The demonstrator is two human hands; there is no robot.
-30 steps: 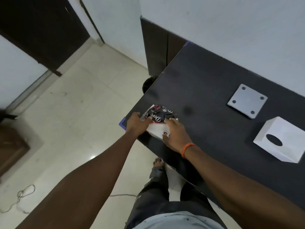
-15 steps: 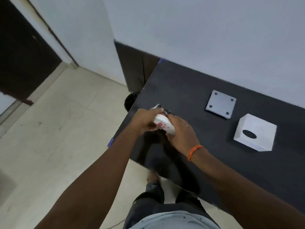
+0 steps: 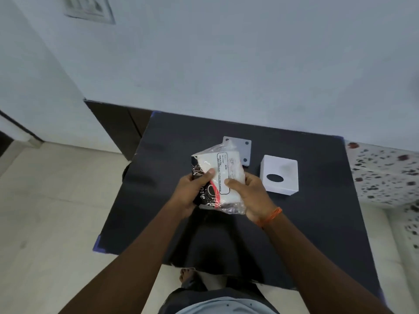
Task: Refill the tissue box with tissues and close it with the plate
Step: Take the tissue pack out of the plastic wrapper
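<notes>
I hold a plastic-wrapped tissue pack (image 3: 221, 175), white with black and red print, up above the middle of the black table (image 3: 317, 223). My left hand (image 3: 192, 191) grips its left side and my right hand (image 3: 251, 196), with an orange band on the wrist, grips its right side. The white tissue box (image 3: 280, 175) stands on the table just right of my hands, its oval slot facing me. A grey square plate (image 3: 243, 150) with corner holes lies flat behind the pack, partly hidden by it.
The table stands against a pale wall, with a dark cabinet (image 3: 118, 130) at its back left. A white speckled surface (image 3: 385, 175) adjoins the right edge. Tiled floor (image 3: 56, 211) lies to the left. My legs and a foot show below the near edge.
Both hands lifted the tissue pack off the table's left edge and brought it up over the middle, turned on end. The view swung right to face the table squarely.
</notes>
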